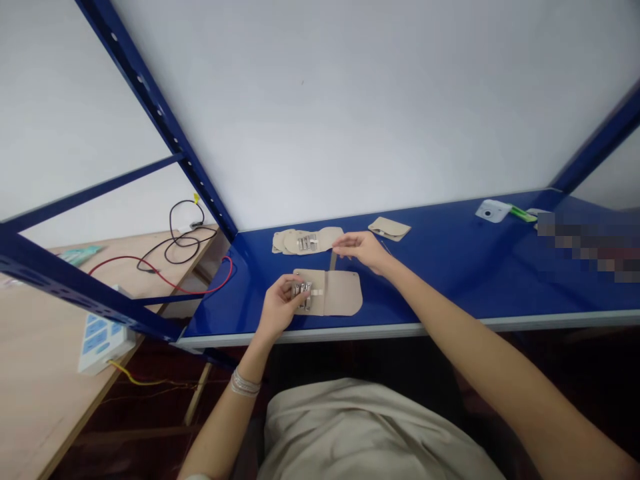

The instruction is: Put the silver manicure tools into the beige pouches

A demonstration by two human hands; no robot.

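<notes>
The left hand (277, 308) lay curled over small silver metal tools (302, 297) in an open beige fabric pouch (344, 293) on the glossy blue steel shelf (440, 267). The right hand (363, 250) pinched a narrow tan strap (333, 261); a hard tug could shift the pouch and spill the tools.

Bright, even light; soft glare on the blue shelf (450, 267); warped edges.
</notes>
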